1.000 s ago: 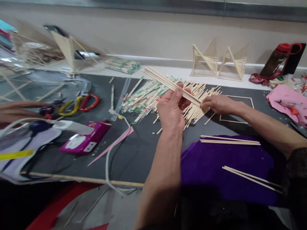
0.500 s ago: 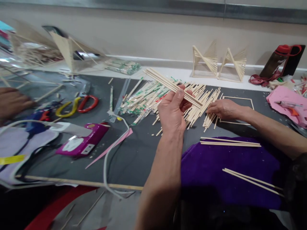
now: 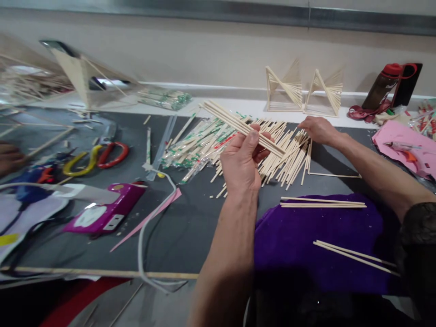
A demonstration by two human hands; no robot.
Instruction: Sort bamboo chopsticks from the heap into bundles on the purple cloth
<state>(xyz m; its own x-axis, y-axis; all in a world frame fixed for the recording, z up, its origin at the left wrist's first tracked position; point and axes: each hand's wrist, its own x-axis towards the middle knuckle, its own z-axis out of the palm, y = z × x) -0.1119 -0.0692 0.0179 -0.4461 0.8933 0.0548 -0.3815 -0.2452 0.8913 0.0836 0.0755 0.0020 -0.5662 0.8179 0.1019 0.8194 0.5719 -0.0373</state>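
My left hand [image 3: 243, 156] is closed around a small bundle of bare wooden chopsticks [image 3: 225, 116], lifted at a slant above the table. Beneath it spreads a loose pile of unwrapped chopsticks [image 3: 288, 161]. At the far right end of that pile is my right hand [image 3: 318, 130], its fingers bent down and drawn together over the stick tips; what lies between them is hidden. My right forearm crosses a thin stick frame [image 3: 334, 175] lying flat. Wrapped chopsticks [image 3: 194, 147] lie left of the bare ones.
A purple cloth [image 3: 289, 236] in front carries several chopsticks. Two twisted stick models [image 3: 284, 91] stand by the wall. To the left are scissors [image 3: 114, 154], a purple power strip [image 3: 105, 209] and a white cable [image 3: 141, 240]. A glue gun [image 3: 407, 152] and bottle [image 3: 384, 86] are right; another person's hand [image 3: 10, 156] shows far left.
My right hand has moved from the near part of the loose pile to its far end. The left hand keeps its bundle. The view has shifted slightly right.
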